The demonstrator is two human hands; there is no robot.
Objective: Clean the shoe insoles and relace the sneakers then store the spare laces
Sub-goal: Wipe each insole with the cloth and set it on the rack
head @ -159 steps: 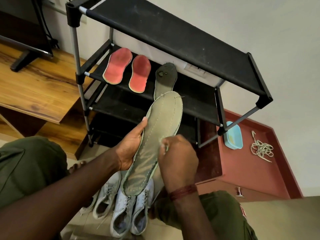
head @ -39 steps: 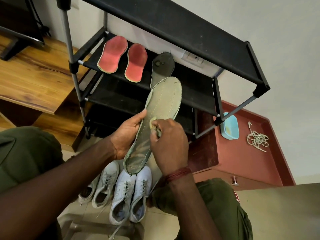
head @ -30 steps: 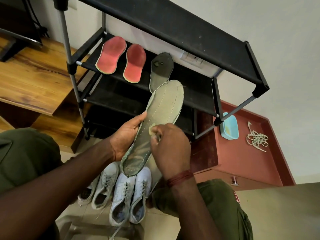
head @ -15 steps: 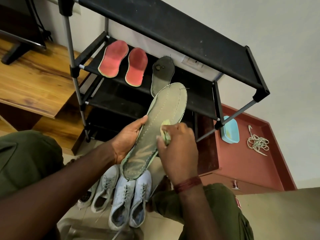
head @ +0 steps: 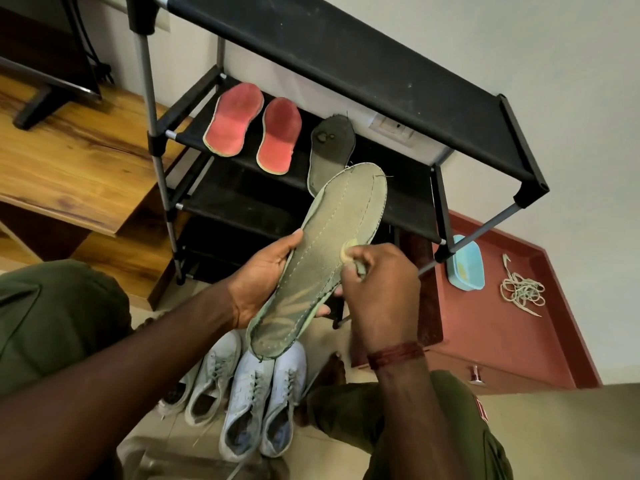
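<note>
Black shoe rack (head: 346, 46) against the pale wall: two red insoles (head: 254, 128) and a dark insole (head: 330, 147) lie on its middle shelf, sneakers (head: 242, 396) on the floor below, spare laces (head: 521, 291) and a blue tub (head: 465, 263) on the red cabinet (head: 485, 334). We hold the olive insole (head: 325, 251) mid-air over the sneakers, left hand (head: 263, 275) cupped under its edge, thumb on top, right hand (head: 377, 285) pinched shut on a small yellowish cloth (head: 349, 249) pressed mid-insole. Long axis runs diagonal, toe up-right toward the rack, heel down-left; we judge that wiping along that axis with support underneath keeps it from buckling.
</note>
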